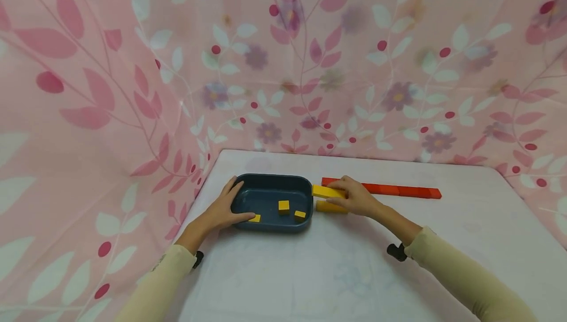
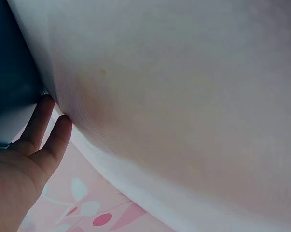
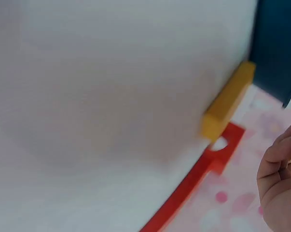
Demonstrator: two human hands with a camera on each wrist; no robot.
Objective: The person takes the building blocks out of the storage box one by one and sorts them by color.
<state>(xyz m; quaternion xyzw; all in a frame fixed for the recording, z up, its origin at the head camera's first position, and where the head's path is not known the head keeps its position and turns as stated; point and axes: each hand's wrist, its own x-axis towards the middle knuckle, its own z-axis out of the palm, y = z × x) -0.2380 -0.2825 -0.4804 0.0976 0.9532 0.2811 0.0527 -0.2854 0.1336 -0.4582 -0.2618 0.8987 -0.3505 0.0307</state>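
Observation:
A dark blue tray stands on the white table. Inside it lie a yellow cube, a smaller yellow block and a flat yellow piece, the last partly behind my left thumb. My left hand holds the tray's left end, thumb over the near rim and fingers along the outer side. Raised just beyond the tray's right rim, my right hand pinches a long yellow block. Below that block, a second long yellow block lies on the table beside the tray.
A long row of red blocks lies behind my right hand, running to the right. Pink flowered cloth hangs behind the white table and along its left side.

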